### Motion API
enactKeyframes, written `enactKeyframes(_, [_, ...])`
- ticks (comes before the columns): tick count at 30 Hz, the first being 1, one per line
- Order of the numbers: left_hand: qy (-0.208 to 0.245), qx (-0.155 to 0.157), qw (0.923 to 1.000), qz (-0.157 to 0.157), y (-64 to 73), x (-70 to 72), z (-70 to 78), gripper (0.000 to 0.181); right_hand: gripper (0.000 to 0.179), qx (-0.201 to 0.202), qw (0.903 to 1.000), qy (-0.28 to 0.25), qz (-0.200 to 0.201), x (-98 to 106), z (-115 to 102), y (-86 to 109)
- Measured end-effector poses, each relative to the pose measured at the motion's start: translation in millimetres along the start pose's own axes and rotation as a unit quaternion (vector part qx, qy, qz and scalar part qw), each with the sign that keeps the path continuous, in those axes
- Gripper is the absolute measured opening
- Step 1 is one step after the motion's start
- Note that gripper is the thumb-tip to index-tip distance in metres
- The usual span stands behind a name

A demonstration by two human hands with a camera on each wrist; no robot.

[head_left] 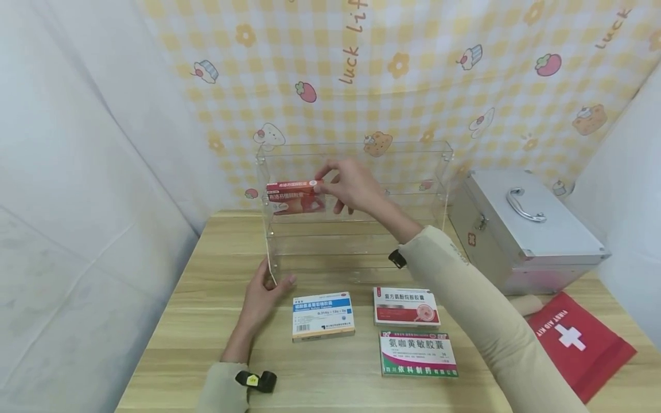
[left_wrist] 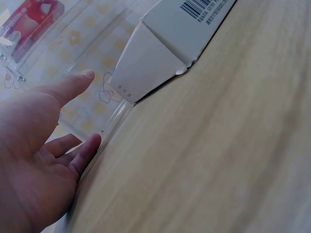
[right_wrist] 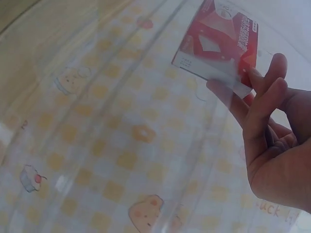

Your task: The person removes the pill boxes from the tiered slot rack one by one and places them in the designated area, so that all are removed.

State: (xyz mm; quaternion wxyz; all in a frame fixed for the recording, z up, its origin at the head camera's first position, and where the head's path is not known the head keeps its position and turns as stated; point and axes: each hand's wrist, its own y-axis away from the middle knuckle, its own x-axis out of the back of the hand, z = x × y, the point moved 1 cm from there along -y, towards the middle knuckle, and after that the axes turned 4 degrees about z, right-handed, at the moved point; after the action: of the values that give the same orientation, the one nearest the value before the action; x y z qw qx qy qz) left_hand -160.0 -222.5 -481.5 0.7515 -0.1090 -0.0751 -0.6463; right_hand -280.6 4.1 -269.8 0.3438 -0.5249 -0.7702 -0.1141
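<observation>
My right hand [head_left: 353, 186] pinches the right end of a red medicine box [head_left: 294, 201] at the left of the clear acrylic rack's [head_left: 356, 236] upper part. In the right wrist view the box [right_wrist: 218, 39] shows through the clear plastic, with fingertips at its end. Down at the rack's lower left corner, my left hand [head_left: 260, 301] rests with thumb spread and fingers loosely bent by the side panel. Right of it lies a blue and white medicine box [head_left: 323, 316], whose white end flap [left_wrist: 146, 63] appears close in the left wrist view.
A red and white box [head_left: 406, 307] and a green and white box [head_left: 418, 354] lie in front of the rack. To the right stand a silver metal case [head_left: 537, 218] and a red first aid pouch [head_left: 580, 344]. A checked cloth [head_left: 320, 46] hangs behind.
</observation>
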Motion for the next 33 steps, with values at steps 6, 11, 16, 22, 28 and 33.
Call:
enactKeyframes(6, [-0.027,0.008,0.9996,0.000,11.0,0.0,12.2,0.083,0.021,0.028,0.9990,-0.017,0.030,18.9,-10.5,4.4])
enactKeyframes(11, [-0.030,0.013,0.9995,0.002,14.0,-0.4,10.7,0.083,0.020,0.048,0.9968,-0.039,0.050,37.9,-22.4,15.7])
enactKeyframes(16, [-0.021,0.015,0.9997,0.001,12.2,0.0,5.6,0.083,0.022,0.054,0.9966,-0.042,0.046,50.8,-27.2,41.0])
enactKeyframes(22, [-0.014,-0.005,0.9998,0.009,-1.7,-2.6,-17.5,0.081,0.023,0.041,0.9986,-0.029,-0.017,38.9,-4.4,88.6])
enactKeyframes(28, [-0.019,-0.002,0.9998,0.006,-10.1,-2.1,-20.4,0.081,0.022,-0.006,0.9867,-0.080,-0.142,-2.8,37.6,141.8])
enactKeyframes(33, [-0.030,-0.010,0.9994,0.014,-12.1,-1.7,-24.6,0.084,0.018,-0.046,0.9666,-0.107,-0.228,-42.3,67.0,173.1])
